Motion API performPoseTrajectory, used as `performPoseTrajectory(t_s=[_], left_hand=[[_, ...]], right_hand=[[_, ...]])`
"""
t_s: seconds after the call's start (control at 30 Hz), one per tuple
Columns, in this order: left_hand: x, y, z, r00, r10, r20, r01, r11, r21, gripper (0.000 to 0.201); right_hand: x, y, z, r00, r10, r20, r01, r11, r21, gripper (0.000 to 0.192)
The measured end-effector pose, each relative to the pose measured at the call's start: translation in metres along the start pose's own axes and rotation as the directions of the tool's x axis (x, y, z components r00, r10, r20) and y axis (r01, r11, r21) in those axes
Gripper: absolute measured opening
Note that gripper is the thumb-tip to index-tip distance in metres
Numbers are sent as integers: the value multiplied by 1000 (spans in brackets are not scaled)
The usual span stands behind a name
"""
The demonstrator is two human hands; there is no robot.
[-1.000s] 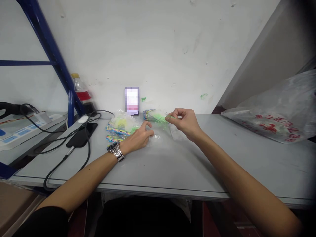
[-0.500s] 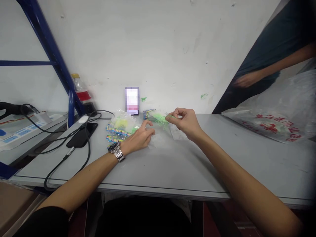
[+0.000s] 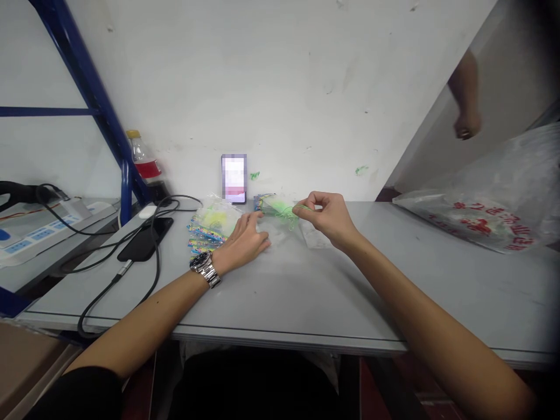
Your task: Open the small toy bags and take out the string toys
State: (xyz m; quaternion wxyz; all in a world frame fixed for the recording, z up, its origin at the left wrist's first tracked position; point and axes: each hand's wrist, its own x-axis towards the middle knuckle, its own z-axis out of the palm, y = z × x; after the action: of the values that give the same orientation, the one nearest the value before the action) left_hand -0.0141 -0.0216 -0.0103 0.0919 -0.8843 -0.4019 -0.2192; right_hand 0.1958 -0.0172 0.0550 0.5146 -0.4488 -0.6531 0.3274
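My right hand [image 3: 329,217] hovers over the grey table [image 3: 306,291], its thumb and forefinger pinched on a thin bright green strand [image 3: 286,211]. My left hand [image 3: 245,242], with a metal watch [image 3: 205,268] on the wrist, lies flat with fingers spread on a small clear plastic bag [image 3: 280,236]. Just left of it is a pile of clear packets with colourful headers [image 3: 212,224]. Another small heap of packets [image 3: 266,202] lies behind the green strand. An empty clear bag [image 3: 312,236] rests under my right hand.
A phone [image 3: 234,178] leans upright against the wall. A black phone [image 3: 146,238] on a cable, a white case [image 3: 147,212] and a red-labelled bottle [image 3: 142,156] sit at left by a blue rack [image 3: 100,111]. A large printed plastic bag [image 3: 485,198] lies at right. Another person's hand [image 3: 466,122] hangs beyond.
My left hand has flattened onto the clear bag, fingers stretching forward. My right hand has held still. A person passed behind the table at right; only an arm shows now.
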Motion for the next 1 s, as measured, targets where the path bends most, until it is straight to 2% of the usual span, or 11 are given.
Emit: performPoseTrajectory(t_s=[0.1, 0.23, 0.33, 0.43, 0.5, 0.63, 0.8, 1.0], left_hand=[[0, 4, 0, 1000, -13, 21, 12, 997, 79, 26], [3, 4, -2, 991, 68, 113, -83, 988, 134, 29], [6, 3, -5, 978, 100, 186, -121, 987, 107, 30], [7, 2, -7, 971, 116, 207, -124, 992, 22, 30], [7, 2, -7, 973, 103, 204, -94, 994, -54, 29], [5, 4, -9, 970, 3, 243, 45, 980, -194, 33], [2, 7, -15, 946, -79, 315, 191, 920, -341, 53], [1, 5, -10, 939, -114, 324, 267, 835, -480, 82]], right_hand=[[0, 1, 1, 1000, 5, 0, -5, 1000, -10, 39], [0, 2, 1, 1000, 2, 0, -2, 1000, -29, 37], [0, 2, 1, 1000, -5, 1, 5, 999, -31, 37], [1, 3, 1, 1000, -9, 3, 9, 999, -35, 36], [1, 4, 1, 1000, -4, 3, 4, 999, -45, 35], [1, 5, 2, 1000, 15, 2, -15, 997, -75, 34], [-2, 6, 8, 998, 47, 31, -45, 997, -65, 35], [-8, 8, 23, 977, 204, 55, -206, 978, 36, 35]])
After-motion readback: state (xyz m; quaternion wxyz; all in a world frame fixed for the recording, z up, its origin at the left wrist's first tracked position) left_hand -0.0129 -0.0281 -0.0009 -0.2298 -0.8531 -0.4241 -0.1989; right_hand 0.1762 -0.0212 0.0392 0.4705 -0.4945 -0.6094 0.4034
